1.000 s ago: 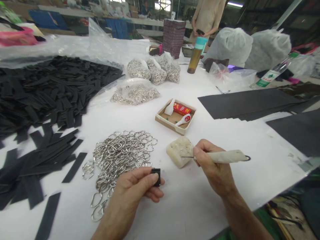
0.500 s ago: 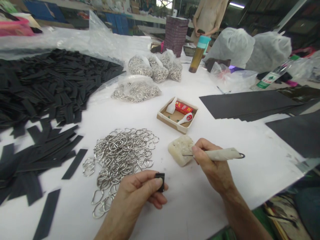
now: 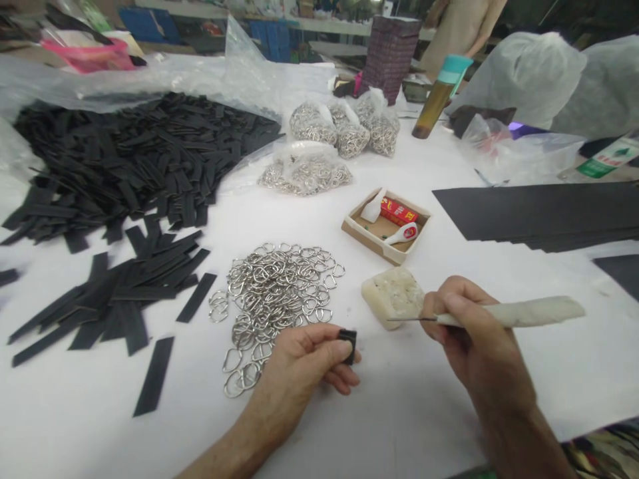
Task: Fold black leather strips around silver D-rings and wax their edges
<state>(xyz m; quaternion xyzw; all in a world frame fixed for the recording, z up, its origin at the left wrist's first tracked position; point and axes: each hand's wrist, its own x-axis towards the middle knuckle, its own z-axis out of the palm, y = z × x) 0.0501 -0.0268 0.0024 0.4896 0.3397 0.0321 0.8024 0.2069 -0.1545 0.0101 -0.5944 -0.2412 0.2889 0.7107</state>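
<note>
We see a small black folded piece (image 3: 348, 344) pinched between the thumb and fingers of the left hand (image 3: 304, 362), just above the white bench (image 3: 409, 412). The right hand (image 3: 474, 339) has its fingers closed around a pale-handled awl (image 3: 504, 313), whose thin metal tip points left, over the near edge of a whitish wax block (image 3: 393, 296). A heap of metal D-rings (image 3: 277, 289) lies just beside the left hand, black strips (image 3: 130, 293) further left, and a small cardboard tray (image 3: 352, 229) behind the block.

Left hand (image 3: 304, 362) pinches a folded black strip (image 3: 348, 344); right hand (image 3: 474, 339) holds a pale-handled awl (image 3: 499, 314) beside the wax block (image 3: 393, 296).
</note>
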